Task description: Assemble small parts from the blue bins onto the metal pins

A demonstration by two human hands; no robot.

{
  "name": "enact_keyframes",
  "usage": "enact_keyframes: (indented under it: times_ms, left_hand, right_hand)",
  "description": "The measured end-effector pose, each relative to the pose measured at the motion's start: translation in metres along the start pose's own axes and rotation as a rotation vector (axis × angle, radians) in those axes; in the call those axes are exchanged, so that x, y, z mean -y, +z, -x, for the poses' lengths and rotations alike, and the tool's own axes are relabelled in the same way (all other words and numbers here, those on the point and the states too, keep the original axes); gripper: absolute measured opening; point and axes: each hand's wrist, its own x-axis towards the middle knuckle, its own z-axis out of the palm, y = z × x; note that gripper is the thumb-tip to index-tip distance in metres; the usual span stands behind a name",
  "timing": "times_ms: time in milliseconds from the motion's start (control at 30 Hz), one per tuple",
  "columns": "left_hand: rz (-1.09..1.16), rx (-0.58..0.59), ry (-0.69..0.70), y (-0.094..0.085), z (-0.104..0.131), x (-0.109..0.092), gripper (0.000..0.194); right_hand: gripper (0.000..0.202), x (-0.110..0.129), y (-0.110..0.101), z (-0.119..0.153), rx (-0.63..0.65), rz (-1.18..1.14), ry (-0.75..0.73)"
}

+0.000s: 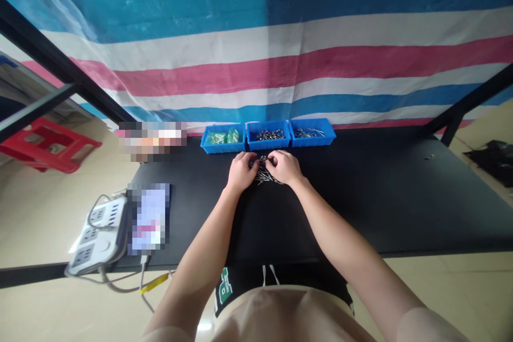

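On the black desk [360,197], a small pile of screws [263,172] lies near the middle of the far edge, a little in front of the blue boxes. The screws look long, thin and silvery, and they point in several directions. Some small brownish or dark pieces are among them at the top and at the lower right side; their exact shape is too small to tell.

The left hand [242,171] is at the left side of the pile and the right hand [284,166] is at the right side. The fingers of both hands are curved inward around it, and the two hands are apart from each other. It cannot be told if either hand is closed on any screw.

Behind the pile, along the far edge, stand the left box [223,147] with green and whitish pieces, the middle box [268,144] with shiny brownish pieces, and the right box [313,141] with thin silvery pieces.
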Motion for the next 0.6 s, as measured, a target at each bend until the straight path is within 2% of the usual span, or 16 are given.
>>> enact_keyframes:
  times_ms: [167,333,600]
  left_hand:
    - [-0.063,0.062,0.089,-0.003,0.0,0.002,0.022]
    - [-0.11,0.117,0.146,0.001,0.002,0.005,0.023]
    - [-0.199,0.094,0.087,0.006,0.003,0.01,0.025]
  right_hand:
    - [0.028,-0.002,0.005,0.003,0.013,-0.006,-0.006]
    - [0.029,-0.003,0.012,0.004,0.0,0.062,0.028]
    - [0.022,-0.003,0.01,0.003,0.058,0.117,0.041]
